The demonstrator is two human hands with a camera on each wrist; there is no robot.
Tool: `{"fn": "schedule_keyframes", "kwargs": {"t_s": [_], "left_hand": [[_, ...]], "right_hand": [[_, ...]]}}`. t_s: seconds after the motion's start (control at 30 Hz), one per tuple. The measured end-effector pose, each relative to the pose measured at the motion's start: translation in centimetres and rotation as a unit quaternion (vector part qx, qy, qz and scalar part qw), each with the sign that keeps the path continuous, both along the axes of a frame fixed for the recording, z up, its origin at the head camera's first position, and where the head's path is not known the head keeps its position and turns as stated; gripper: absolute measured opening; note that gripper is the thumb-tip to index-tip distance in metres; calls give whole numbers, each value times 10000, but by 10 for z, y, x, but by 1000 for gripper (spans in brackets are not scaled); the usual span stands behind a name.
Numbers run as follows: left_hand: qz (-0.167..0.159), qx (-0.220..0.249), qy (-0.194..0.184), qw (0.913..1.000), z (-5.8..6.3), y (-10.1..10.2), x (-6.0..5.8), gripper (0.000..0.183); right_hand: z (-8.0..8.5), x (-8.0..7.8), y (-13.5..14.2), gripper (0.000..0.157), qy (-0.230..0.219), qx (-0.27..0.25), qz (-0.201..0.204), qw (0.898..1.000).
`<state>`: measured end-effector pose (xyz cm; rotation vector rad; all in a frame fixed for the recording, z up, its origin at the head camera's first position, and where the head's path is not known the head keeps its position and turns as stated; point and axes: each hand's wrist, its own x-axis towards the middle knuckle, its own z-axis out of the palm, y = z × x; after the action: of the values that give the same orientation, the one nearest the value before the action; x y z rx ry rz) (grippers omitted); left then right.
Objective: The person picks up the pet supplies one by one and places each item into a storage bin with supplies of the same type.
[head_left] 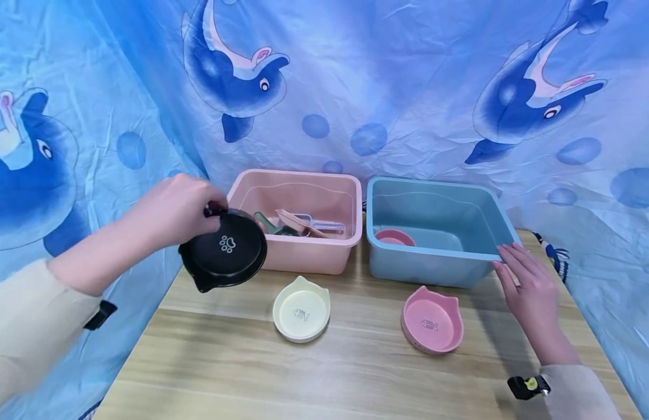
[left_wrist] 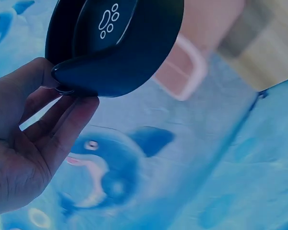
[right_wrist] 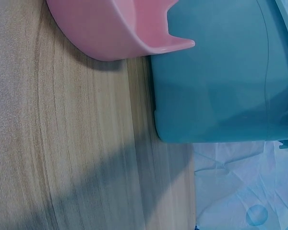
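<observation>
My left hand pinches a black pet bowl by its edge, thumb against fingers. The bowl has cat ears and a white paw print inside, and hangs tilted in the air by the left front corner of the pink bin. In the left wrist view the fingertips lie right at the rim of the bowl. On the right, my right hand rests its fingers on the front right corner of the blue bin. A pink cat-eared bowl sits on the table before that bin.
A cream cat-eared bowl stands on the wooden table, in front of the pink bin. That bin contains several utensils, among them a green-handled one. Inside the blue bin lies a round pink dish. A dolphin-print cloth hangs behind.
</observation>
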<state>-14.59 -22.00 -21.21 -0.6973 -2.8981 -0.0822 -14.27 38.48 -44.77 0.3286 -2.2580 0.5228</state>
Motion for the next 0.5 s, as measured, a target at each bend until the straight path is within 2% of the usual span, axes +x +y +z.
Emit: {"fn": "schedule_keyframes", "kwargs": {"t_s": [0.1,0.2,0.37,0.5], "left_hand": [[-108,-246,-92,9996,18,32,-15,11],[-305,-407,-171,9986,32,68,-31,9],[-746,-329,-268,9963,40,122,-62,6],[-945,-152,-410,9946,42,162,-85,6]], "right_hand": [[0,3,4,39,-31,12,-47,10000],[1,5,8,43,-56,53,-116,9999],[3,2,8,50,-132,152,-98,9997],[4,-3,8,42,-54,204,-18,9998]]}}
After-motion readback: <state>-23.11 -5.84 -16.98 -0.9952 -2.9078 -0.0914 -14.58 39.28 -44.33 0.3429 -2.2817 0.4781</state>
